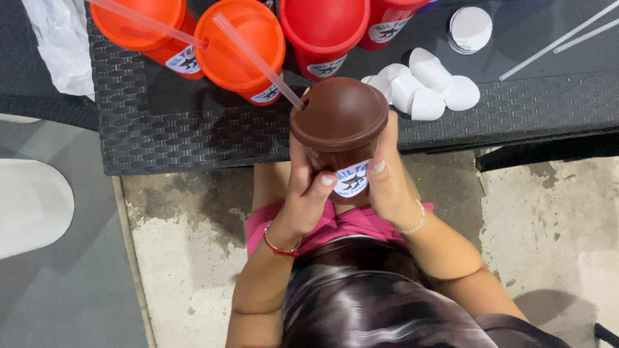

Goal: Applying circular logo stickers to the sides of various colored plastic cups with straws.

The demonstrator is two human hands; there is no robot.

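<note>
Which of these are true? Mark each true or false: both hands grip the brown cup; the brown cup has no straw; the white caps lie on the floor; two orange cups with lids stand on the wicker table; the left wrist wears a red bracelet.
1. Both the left hand and the right hand grip the brown cup. True.
2. The brown cup has no straw. False: a clear straw goes through its lid.
3. The white caps lie on the floor. False: they lie on the wicker table.
4. Two orange cups with lids stand on the table. True.
5. The left wrist wears a red bracelet. True.
</note>
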